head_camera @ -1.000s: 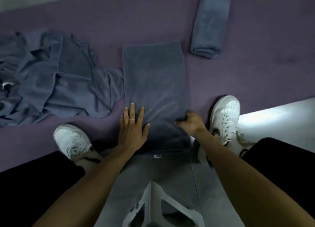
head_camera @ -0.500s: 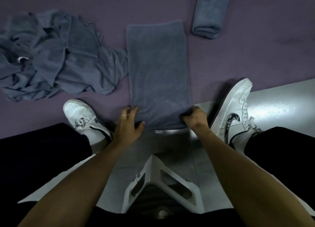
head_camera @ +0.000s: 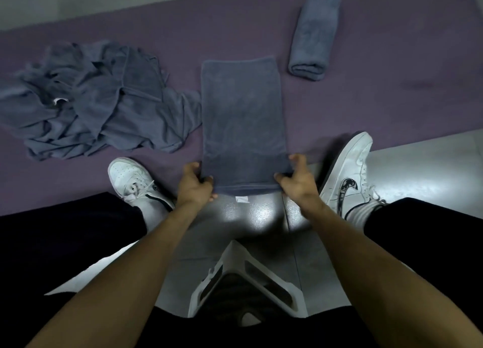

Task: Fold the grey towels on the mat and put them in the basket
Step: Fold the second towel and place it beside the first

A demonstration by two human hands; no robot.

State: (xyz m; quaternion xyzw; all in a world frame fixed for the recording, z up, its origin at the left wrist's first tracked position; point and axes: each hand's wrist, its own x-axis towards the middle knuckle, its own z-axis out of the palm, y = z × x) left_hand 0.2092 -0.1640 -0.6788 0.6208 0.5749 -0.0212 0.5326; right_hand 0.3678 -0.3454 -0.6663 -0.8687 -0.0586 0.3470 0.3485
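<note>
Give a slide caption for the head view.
Both hands, left and right, grip the flat grey terry towel's near corners.

Flat towel (head_camera: 241, 122) on mat (head_camera: 379, 91), heap (head_camera: 96, 104) left, folded towel (head_camera: 315, 36) right.

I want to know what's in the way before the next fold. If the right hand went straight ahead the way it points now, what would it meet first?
Probably only the purple mat. The right hand, pinching the flat towel by its near corner, points away along that towel's right edge. The folded towel lies farther off, slightly right; depth is uncertain.
</note>
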